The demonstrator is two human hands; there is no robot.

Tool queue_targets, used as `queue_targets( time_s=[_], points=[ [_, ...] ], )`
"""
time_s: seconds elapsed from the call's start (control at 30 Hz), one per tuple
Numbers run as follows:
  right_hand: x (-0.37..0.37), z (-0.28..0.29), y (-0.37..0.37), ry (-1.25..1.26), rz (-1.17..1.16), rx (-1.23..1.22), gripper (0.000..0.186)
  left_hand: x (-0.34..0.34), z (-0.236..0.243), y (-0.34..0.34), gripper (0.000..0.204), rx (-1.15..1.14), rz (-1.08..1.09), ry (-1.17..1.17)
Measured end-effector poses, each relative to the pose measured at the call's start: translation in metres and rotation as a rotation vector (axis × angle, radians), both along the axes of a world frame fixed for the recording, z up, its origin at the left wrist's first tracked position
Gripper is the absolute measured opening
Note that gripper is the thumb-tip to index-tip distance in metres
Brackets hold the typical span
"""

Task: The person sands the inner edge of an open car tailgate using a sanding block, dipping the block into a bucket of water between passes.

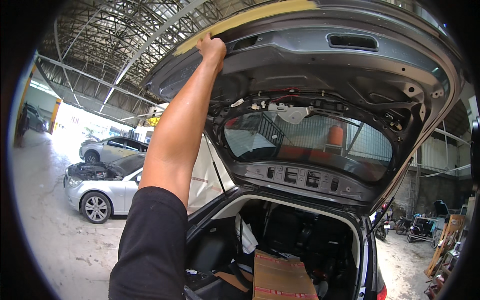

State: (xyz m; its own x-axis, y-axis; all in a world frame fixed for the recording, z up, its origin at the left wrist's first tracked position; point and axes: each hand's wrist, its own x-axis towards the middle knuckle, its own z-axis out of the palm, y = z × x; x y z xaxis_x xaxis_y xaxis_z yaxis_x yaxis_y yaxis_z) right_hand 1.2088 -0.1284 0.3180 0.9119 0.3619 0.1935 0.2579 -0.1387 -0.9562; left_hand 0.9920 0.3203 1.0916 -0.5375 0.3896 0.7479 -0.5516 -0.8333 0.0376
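Observation:
My left hand (212,50) is raised high at the end of an outstretched arm in a black sleeve. Its fingers are curled against the lower edge of a car's lifted tailgate (305,70), on a band of yellow filler (245,19). Whatever lies under those fingers, if anything, is hidden. The tailgate is dark grey, with its inner trim off, so bare metal, wiring and a bracket (294,113) show around the rear window (305,142). My right hand is out of the picture.
Below the tailgate opens the boot, holding a flattened cardboard sheet (282,277) and a white bag (247,237). A silver car (102,187) with its engine bay exposed stands to the left, another car (112,150) behind it. Motorbikes and a metal stand (422,227) are at right.

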Motion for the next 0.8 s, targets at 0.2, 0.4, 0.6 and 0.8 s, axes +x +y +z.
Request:
queue_targets(
  time_s=[0.2,0.4,0.6,0.8],
  points=[
    [0.002,-0.017,-0.028,0.066,-0.019,0.005,0.057,0.007,-0.016,-0.073,0.056,-0.098,0.079,-0.043],
    [0.005,-0.028,-0.052,0.1,-0.026,0.006,0.057,0.007,-0.02,-0.15,0.058,-0.313,-0.148,0.081],
    [0.002,-0.038,-0.071,0.129,-0.043,0.012,0.057,0.011,-0.012,-0.214,0.063,-0.482,-0.215,0.242],
    [-0.002,-0.043,-0.083,0.135,-0.06,0.017,0.058,0.018,0.011,-0.251,0.082,-0.504,0.213,0.51]
  ],
)
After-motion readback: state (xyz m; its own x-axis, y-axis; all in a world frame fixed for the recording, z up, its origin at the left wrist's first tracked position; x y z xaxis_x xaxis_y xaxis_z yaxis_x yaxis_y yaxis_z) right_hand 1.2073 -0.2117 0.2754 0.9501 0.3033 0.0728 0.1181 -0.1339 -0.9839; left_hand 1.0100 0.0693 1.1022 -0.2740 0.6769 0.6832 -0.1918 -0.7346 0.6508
